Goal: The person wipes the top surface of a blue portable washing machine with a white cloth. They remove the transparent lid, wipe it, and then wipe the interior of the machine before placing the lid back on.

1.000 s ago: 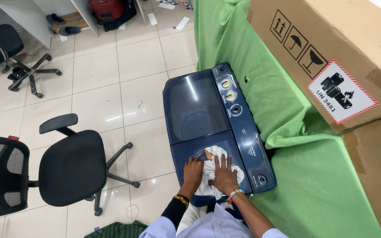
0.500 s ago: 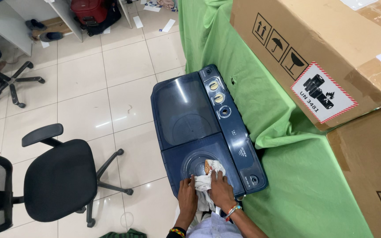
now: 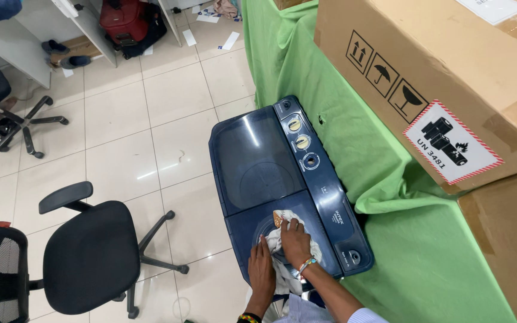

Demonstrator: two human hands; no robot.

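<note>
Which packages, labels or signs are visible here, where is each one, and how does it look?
Large cardboard box: brown, on the green-covered table, upper right.
Handling symbols: three black square pictograms on the box's side.
Hazard label: white diamond-like sticker with red striped border and black pictogram, below the symbols.
White label: rectangular, on the box's top.
Second cardboard box: brown, at the right edge, lower.

A dark navy washing machine (image 3: 282, 179) with cream dials stands on pale glossy floor tiles (image 3: 121, 137) beside a bright green cloth (image 3: 390, 239), a white rag (image 3: 276, 248) on its lid, near brown cardboard boxes (image 3: 426, 66) and a black chair (image 3: 85, 257).
</note>
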